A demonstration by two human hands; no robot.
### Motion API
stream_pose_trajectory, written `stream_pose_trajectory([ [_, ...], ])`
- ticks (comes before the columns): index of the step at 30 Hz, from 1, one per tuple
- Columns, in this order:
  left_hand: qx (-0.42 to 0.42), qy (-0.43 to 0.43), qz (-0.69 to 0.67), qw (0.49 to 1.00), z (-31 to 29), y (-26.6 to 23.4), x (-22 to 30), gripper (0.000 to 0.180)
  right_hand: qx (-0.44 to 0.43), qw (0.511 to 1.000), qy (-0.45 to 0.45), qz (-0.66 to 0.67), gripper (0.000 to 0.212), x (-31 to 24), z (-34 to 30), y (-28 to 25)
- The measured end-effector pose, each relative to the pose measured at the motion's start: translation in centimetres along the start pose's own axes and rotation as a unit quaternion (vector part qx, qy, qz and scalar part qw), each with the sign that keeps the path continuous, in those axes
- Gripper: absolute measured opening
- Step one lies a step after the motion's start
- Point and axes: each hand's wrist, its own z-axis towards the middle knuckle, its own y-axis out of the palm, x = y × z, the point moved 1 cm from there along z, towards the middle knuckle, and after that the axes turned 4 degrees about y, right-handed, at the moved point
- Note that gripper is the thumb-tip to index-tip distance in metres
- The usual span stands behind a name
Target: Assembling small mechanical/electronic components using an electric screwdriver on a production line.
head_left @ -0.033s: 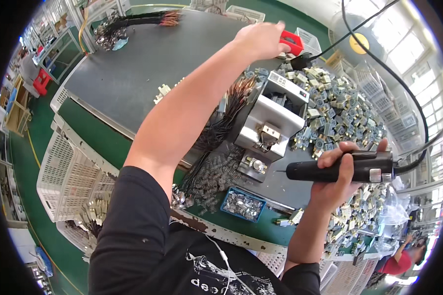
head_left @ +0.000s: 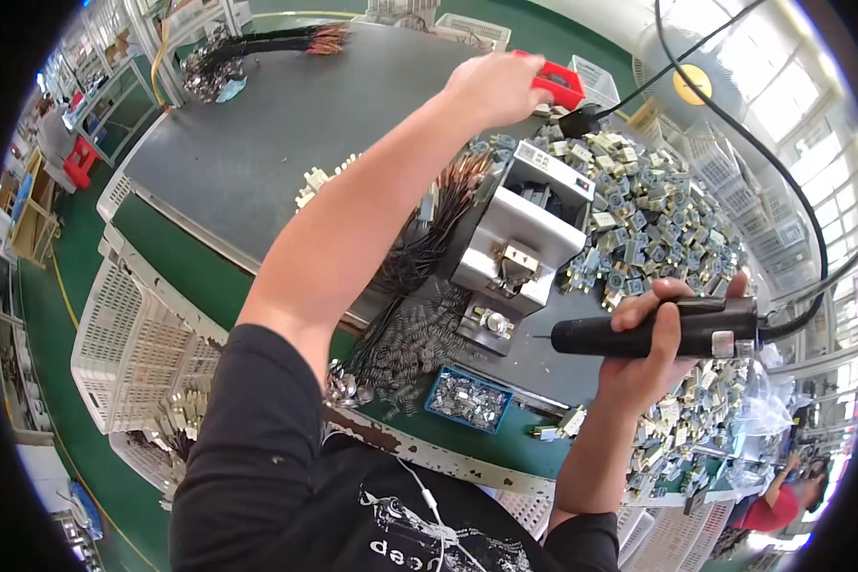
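My right hand [head_left: 653, 343] is wrapped round a black electric screwdriver [head_left: 601, 337], held nearly level with its thin bit pointing left. A cable runs from its back end. My left hand [head_left: 494, 91] is stretched far out to a small red bin [head_left: 564, 93] at the table's far side. Its fingers are bent together at the bin's near left side, and what they hold, if anything, is hidden. Between my arms stands a metal fixture [head_left: 520, 224] with a pale plug part [head_left: 520, 257] seated in it. Another metal-topped block [head_left: 491, 322] sits at its near end.
Grey and cream plug parts [head_left: 653, 214] are heaped right of the fixture. Black wires [head_left: 415, 253] and springs [head_left: 405, 338] lie to its left. A blue tray [head_left: 469, 398] of small metal pieces is near the front edge. The screwdriver's cable [head_left: 782, 157] loops down on the right.
My left hand has shifted slightly left and nearer, uncovering more of the red bin. My right hand still holds the screwdriver in almost the same place.
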Motion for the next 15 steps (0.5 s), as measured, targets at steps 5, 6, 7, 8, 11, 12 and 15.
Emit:
stream_pose_trajectory([
  [5, 0.015, 0.018, -0.164, 0.986, -7.4, 0.5, -1.6, 0.023, -0.035, 0.999, -0.01, -0.031, 0.085, -0.6, -0.8, -1.1],
  [6, 0.014, 0.018, -0.164, 0.986, -8.7, -0.2, -1.2, 0.023, -0.028, 0.999, 0.003, -0.035, 0.093, -0.7, -0.8, -1.2],
  [7, -0.002, 0.016, -0.192, 0.981, -10.1, -1.0, -0.7, 0.019, -0.022, 0.999, 0.016, -0.039, 0.101, -0.7, -0.8, -1.3],
  [8, -0.016, 0.009, -0.214, 0.977, -11.7, -2.1, -0.3, 0.016, -0.024, 0.999, 0.019, -0.034, 0.101, -0.6, -0.8, -1.2],
  [11, -0.035, 0.037, -0.247, 0.968, -15.3, -2.3, 0.4, 0.014, -0.041, 0.999, 0.025, -0.017, 0.11, 0.1, -0.4, -1.4],
  [12, -0.056, 0.048, -0.262, 0.962, -16.4, -1.9, 0.6, 0.014, -0.086, 0.996, 0.016, 0.032, 0.099, 0.5, -0.2, -1.4],
  [15, -0.104, 0.113, -0.255, 0.955, -19.1, -0.2, 1.4, 0.018, -0.128, 0.982, 0.081, 0.113, 0.087, 0.7, 0.5, -2.1],
])
